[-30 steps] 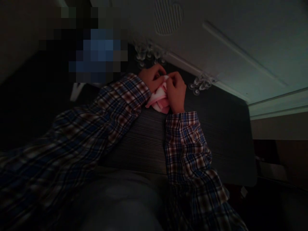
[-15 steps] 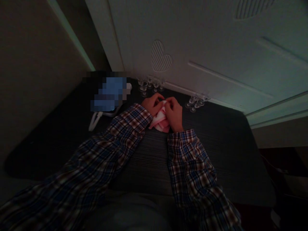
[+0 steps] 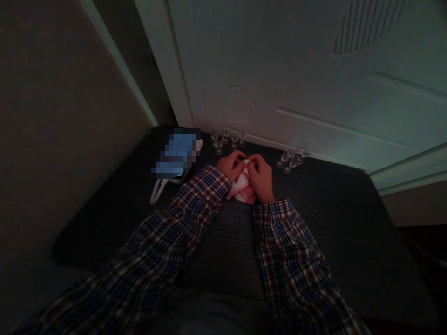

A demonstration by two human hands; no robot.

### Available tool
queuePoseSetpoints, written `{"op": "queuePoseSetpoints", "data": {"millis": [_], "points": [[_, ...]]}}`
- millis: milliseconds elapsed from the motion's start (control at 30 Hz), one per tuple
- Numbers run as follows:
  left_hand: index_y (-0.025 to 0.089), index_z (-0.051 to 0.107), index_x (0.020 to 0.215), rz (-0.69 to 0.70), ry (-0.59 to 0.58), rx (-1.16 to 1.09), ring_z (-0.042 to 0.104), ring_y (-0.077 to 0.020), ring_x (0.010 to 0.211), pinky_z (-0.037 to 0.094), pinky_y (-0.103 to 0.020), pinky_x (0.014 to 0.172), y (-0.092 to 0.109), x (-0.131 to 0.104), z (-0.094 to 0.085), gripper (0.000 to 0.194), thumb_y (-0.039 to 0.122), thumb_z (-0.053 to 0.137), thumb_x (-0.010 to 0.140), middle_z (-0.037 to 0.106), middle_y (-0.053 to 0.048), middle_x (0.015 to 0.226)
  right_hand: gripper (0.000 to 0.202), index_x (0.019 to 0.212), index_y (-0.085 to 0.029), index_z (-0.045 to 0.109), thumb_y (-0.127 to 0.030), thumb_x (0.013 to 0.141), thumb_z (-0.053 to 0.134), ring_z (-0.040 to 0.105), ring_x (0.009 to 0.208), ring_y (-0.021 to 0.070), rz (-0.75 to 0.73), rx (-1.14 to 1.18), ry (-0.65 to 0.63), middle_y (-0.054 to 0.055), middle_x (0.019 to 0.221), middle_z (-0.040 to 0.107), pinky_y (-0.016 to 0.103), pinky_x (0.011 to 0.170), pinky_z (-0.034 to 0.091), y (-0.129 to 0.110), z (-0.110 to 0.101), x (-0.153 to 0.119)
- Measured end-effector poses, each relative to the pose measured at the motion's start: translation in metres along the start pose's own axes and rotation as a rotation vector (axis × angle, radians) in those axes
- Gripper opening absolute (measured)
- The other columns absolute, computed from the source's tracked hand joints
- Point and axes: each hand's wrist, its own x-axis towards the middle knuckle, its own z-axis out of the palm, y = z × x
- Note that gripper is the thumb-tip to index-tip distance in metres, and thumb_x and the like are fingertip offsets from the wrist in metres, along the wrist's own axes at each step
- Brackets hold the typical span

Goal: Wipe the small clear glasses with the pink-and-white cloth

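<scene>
Both hands meet near the middle of the dark table, around a pink and white cloth (image 3: 243, 190). My left hand (image 3: 231, 165) has its fingers curled on the cloth's upper left side. On the upper right side, my right hand (image 3: 261, 177) pinches the same cloth. The lower part of the cloth hangs down between the wrists. Whether something small is wrapped inside the cloth is hidden by the fingers. Just behind my left hand stands a group of small stemmed glasses (image 3: 219, 144). Another group of such glasses (image 3: 287, 164) is behind and right of my right hand.
A device with a blurred blue screen (image 3: 176, 156) and a white cable or strap (image 3: 157, 190) lies at the left on the dark table (image 3: 335, 232). A white panel with embossed hearts (image 3: 296, 70) rises along the back edge. A wall borders the left side.
The view has shifted, so the whole scene sits lower and further right. Both hands stay on the cloth, with little visible change in their grip.
</scene>
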Motion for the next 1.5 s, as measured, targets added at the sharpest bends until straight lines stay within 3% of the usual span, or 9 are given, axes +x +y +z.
{"op": "queuePoseSetpoints", "data": {"millis": [1500], "points": [[0.015,0.055,0.104,0.022,0.009,0.005,0.056,-0.0111,0.064,0.039,-0.019,0.057,-0.0027,-0.0004,0.0000,0.026,0.024,0.045,0.081,0.061,0.000,0.072,0.017,0.083,-0.020,0.054,-0.027,0.078,0.039,0.053,0.067,0.0131,0.004,-0.041,0.004,0.000,0.074,0.059,0.024,0.062,0.036,0.0010,0.0014,0.0011]]}}
